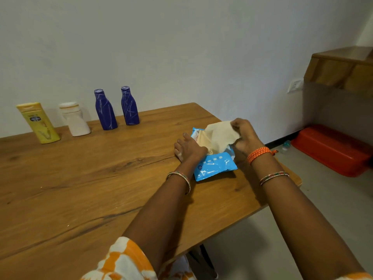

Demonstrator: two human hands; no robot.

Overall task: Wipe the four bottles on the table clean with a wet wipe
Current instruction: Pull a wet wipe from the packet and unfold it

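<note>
Along the far edge of the wooden table [80,188] stand a yellow bottle [39,123], a white bottle [75,120] and two dark blue bottles [105,111] [129,107] streaked with white marks. A blue wet-wipe pack [215,165] lies near the table's right edge. My left hand [188,148] presses flat on the pack. My right hand [245,136] pinches a cream-white wet wipe [219,137], which is lifted partly out of the pack's opening.
An orange plastic tub [333,149] sits on the floor to the right, beside a small item by the wall. A wooden shelf [341,67] and a wall socket [295,85] are on the right wall. The table's right corner lies just beyond my right wrist.
</note>
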